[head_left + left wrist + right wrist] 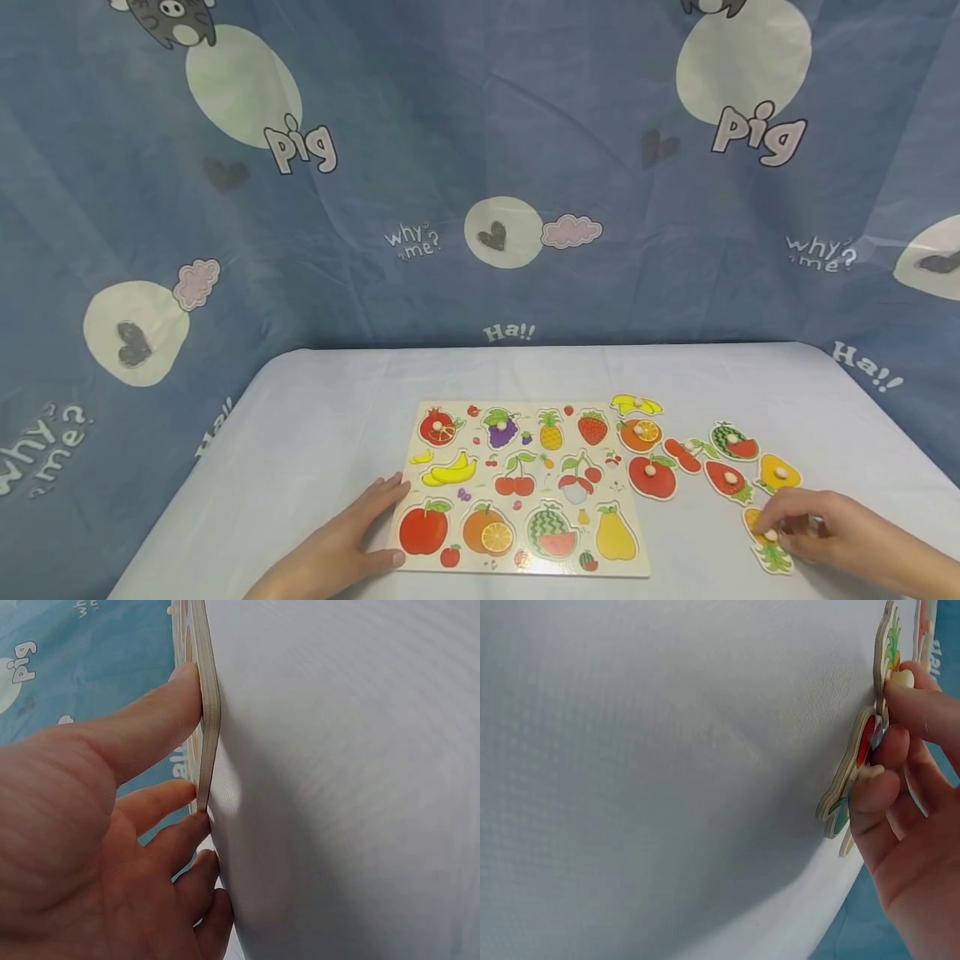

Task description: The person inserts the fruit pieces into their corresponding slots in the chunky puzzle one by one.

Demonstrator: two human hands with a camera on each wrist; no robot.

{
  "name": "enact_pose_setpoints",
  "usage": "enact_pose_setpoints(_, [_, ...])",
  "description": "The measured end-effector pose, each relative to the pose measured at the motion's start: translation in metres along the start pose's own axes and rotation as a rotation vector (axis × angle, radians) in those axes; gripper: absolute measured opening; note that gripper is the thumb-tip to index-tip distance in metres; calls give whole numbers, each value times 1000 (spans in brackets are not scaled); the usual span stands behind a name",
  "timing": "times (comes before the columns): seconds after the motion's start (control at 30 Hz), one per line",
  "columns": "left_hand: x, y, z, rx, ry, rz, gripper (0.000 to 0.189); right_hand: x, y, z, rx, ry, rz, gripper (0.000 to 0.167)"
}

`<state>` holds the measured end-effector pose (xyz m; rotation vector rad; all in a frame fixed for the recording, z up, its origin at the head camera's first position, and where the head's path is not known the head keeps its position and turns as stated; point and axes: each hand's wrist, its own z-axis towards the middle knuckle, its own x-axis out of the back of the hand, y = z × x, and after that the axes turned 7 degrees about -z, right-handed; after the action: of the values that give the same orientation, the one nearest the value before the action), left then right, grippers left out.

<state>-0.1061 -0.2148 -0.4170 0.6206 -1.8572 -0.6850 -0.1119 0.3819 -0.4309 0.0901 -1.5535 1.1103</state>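
A fruit puzzle board (525, 493) lies on the table. In its top row, the pomegranate piece (433, 437) and grape piece (498, 438) sit with knobs showing. My left hand (337, 537) rests against the board's left side, thumb (176, 701) and fingertips at its edge. On the right, my right hand (836, 529) pinches the knob of a pineapple piece (774, 558) between thumb and forefinger. The right wrist view shows this pale knob (904, 678) between the fingertips. A pear piece (787, 468) lies just beyond that hand.
Right of the board lie loose knobbed pieces: banana (626, 403), orange (633, 440), apple (660, 485), cherries (672, 450), watermelon (742, 450) and strawberry (720, 473). They sit close together on the white table (330, 417). A blue printed cloth (420, 100) hangs behind.
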Motion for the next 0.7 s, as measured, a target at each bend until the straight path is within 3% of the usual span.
enact_pose_setpoints(0.1, [0, -1, 0, -6, -5, -4, 89, 1, 2, 2, 21, -22, 30, 44])
enact_pose_setpoints(0.43, [0, -1, 1, 3, -8, 10, 88, 5, -3, 5, -115, -66, 34, 29])
enact_pose_setpoints(0.7, [0, 0, 0, 17, -5, 8, 88, 2, -7, 6, -76, -21, 5, 31])
